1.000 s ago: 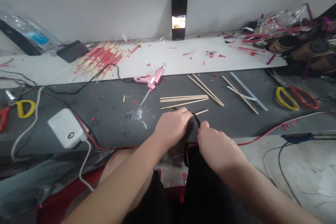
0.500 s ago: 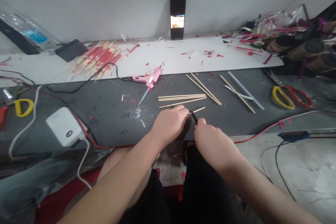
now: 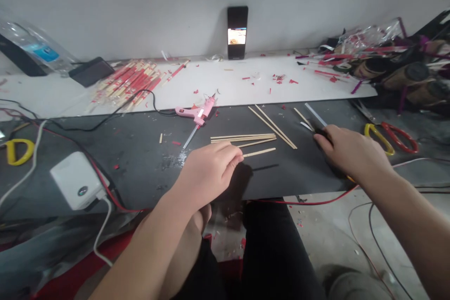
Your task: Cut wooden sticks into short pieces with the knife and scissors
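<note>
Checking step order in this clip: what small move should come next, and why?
Probably, the left hand should lay its pinched stick beside the similar sticks: they lie just beyond it, while the right hand is off to the side at a dark object.

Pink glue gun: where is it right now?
In the head view, the pink glue gun lies left of centre, its nozzle over the near edge of the white board, just beyond and left of the row of bare sticks.
</note>
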`<state>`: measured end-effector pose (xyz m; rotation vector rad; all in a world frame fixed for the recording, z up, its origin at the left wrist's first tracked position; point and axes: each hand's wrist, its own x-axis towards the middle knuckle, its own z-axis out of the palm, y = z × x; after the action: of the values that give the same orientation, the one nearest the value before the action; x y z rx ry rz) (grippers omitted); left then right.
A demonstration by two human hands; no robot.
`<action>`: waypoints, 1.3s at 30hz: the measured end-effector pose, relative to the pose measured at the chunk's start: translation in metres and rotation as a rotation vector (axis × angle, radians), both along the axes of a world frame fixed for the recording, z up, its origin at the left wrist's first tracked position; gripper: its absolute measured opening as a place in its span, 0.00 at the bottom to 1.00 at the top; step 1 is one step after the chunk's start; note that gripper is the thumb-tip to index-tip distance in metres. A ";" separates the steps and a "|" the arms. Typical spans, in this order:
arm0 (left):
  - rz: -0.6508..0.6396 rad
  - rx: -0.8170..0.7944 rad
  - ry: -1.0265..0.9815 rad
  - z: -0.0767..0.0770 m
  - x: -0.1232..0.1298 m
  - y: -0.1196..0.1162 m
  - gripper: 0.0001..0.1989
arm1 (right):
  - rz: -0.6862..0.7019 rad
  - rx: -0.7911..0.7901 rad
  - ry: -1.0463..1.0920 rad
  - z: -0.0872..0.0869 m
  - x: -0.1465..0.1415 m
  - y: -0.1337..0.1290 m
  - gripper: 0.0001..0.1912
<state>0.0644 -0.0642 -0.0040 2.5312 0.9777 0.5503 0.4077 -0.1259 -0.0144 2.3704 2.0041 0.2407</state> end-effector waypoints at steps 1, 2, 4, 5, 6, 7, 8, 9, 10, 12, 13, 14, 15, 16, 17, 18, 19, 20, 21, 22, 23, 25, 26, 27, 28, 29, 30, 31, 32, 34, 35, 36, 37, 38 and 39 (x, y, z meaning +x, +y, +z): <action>-0.010 0.018 -0.019 0.000 0.000 0.000 0.10 | 0.000 -0.008 -0.011 -0.002 0.004 0.009 0.18; -0.018 0.033 -0.030 0.000 0.000 0.001 0.10 | -0.014 -0.016 -0.024 -0.003 0.004 0.017 0.19; -0.018 0.048 -0.035 -0.001 0.000 0.004 0.09 | -0.032 0.027 -0.035 0.002 -0.005 0.028 0.21; -0.014 0.048 -0.033 -0.001 0.000 0.005 0.09 | -0.011 0.085 -0.033 0.006 -0.015 0.031 0.22; -0.008 0.045 -0.026 -0.001 0.000 0.006 0.09 | 0.044 0.183 -0.011 0.011 -0.028 0.032 0.22; -0.004 0.038 -0.016 0.000 0.000 0.007 0.09 | 0.159 0.260 0.043 0.015 -0.042 0.031 0.22; -0.005 0.027 -0.005 0.000 0.000 0.008 0.09 | 0.316 0.331 0.087 0.019 -0.057 0.028 0.21; -0.011 0.013 0.006 0.001 0.000 0.008 0.09 | 0.519 0.323 0.133 0.020 -0.072 0.025 0.21; -0.018 -0.004 0.018 0.002 0.000 0.008 0.09 | 0.686 0.272 0.180 0.020 -0.085 0.022 0.21; -0.028 -0.030 0.031 0.003 0.000 0.007 0.10 | 0.866 0.221 0.241 0.015 -0.105 0.017 0.17; -0.031 -0.038 0.028 0.004 0.000 0.007 0.09 | 0.895 0.218 0.272 0.010 -0.112 0.016 0.14; -0.034 -0.041 0.025 0.005 -0.001 0.006 0.09 | 0.898 0.228 0.298 0.005 -0.116 0.015 0.11; -0.038 -0.037 0.022 0.005 -0.001 0.005 0.08 | 0.890 0.244 0.322 0.001 -0.117 0.015 0.09; -0.045 -0.029 0.018 0.005 -0.001 0.005 0.08 | 0.879 0.258 0.340 -0.003 -0.118 0.015 0.08; -0.054 -0.018 0.015 0.004 -0.001 0.005 0.08 | 0.871 0.269 0.350 -0.007 -0.117 0.015 0.07; -0.062 -0.003 0.016 0.004 -0.001 0.004 0.09 | 0.868 0.280 0.354 -0.009 -0.117 0.015 0.07; -0.070 0.014 0.016 0.004 -0.001 0.004 0.09 | 0.870 0.297 0.353 -0.010 -0.116 0.014 0.07; -0.078 0.024 0.018 0.003 -0.001 0.003 0.11 | 0.875 0.314 0.350 -0.011 -0.115 0.013 0.08; -0.086 0.031 0.017 0.003 0.000 0.003 0.11 | 0.878 0.329 0.348 -0.011 -0.115 0.012 0.10; -0.092 0.033 0.018 0.003 0.000 0.002 0.12 | 0.880 0.342 0.349 -0.011 -0.115 0.011 0.11; -0.097 0.031 0.017 0.002 0.000 0.002 0.12 | 0.878 0.348 0.351 -0.010 -0.115 0.010 0.11; -0.102 0.025 0.012 0.003 0.001 0.000 0.12 | 0.858 0.342 0.358 -0.011 -0.115 0.007 0.09; -0.104 0.023 0.009 0.003 0.002 0.000 0.12 | 0.844 0.338 0.360 -0.011 -0.116 0.006 0.07; -0.105 0.023 0.005 0.003 0.003 -0.001 0.12 | 0.832 0.340 0.359 -0.012 -0.116 0.005 0.05; -0.107 0.022 0.001 0.004 0.004 -0.001 0.12 | 0.821 0.350 0.358 -0.013 -0.116 0.004 0.04; -0.108 0.023 -0.003 0.004 0.004 -0.001 0.12 | 0.814 0.357 0.357 -0.013 -0.116 0.003 0.04; -0.110 0.024 -0.006 0.004 0.005 -0.002 0.12 | 0.810 0.364 0.358 -0.014 -0.116 0.003 0.04; -0.110 0.026 -0.008 0.004 0.005 -0.002 0.12 | 0.806 0.366 0.358 -0.014 -0.116 0.002 0.05; -0.110 0.029 -0.010 0.004 0.005 -0.002 0.12 | 0.802 0.364 0.359 -0.014 -0.116 0.002 0.05; -0.108 0.034 -0.009 0.004 0.006 -0.002 0.12 | 0.791 0.354 0.365 -0.013 -0.118 0.003 0.06; -0.106 0.038 -0.012 0.004 0.006 -0.002 0.12 | 0.788 0.360 0.370 -0.013 -0.118 0.004 0.07; -0.104 0.040 -0.015 0.004 0.006 -0.002 0.12 | 0.786 0.370 0.377 -0.013 -0.119 0.004 0.07; -0.103 0.042 -0.021 0.004 0.006 -0.002 0.12 | 0.785 0.379 0.384 -0.013 -0.120 0.005 0.08; -0.103 0.042 -0.029 0.004 0.006 -0.002 0.12 | 0.782 0.388 0.388 -0.013 -0.120 0.005 0.08; -0.102 0.041 -0.037 0.004 0.006 -0.002 0.12 | 0.779 0.395 0.391 -0.014 -0.121 0.005 0.08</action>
<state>0.0701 -0.0667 -0.0002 2.5808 0.8272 0.5898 0.2869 -0.1210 -0.0285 1.7490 3.2699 0.2057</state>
